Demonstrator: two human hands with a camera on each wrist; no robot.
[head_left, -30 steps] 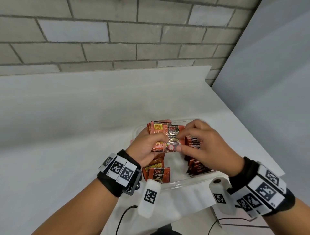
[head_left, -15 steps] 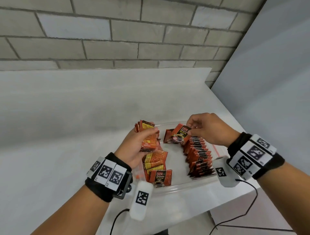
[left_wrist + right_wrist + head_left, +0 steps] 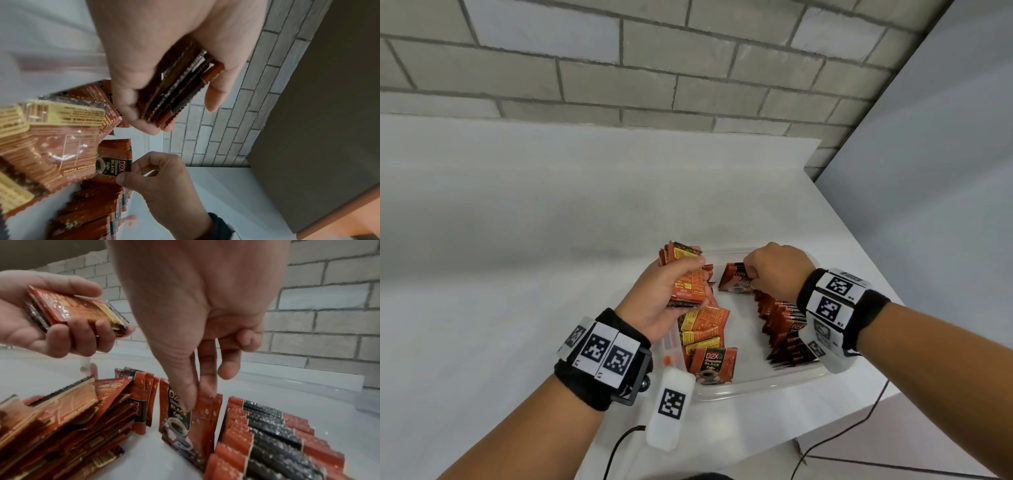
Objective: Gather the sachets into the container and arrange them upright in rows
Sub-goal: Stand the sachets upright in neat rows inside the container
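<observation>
text: "D2X BLACK Coffee" | on: sachet (image 3: 711,365) front | wristbands (image 3: 602,353): square code markers

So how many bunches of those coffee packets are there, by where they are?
Held in hands: 2 (stack in left hand, sachets pinched by right hand)
Rows in container: 2 (leaning row, upright row)
Total: 4

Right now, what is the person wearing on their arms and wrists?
Both forearms are bare, no sleeves. Each wrist carries a black fabric wristband: left wristband, right wristband. White panels printed with black square fiducial markers wrap each band. A white capsule-shaped camera housing with its own marker hangs below the left wrist, a black cable trailing from it.
</observation>
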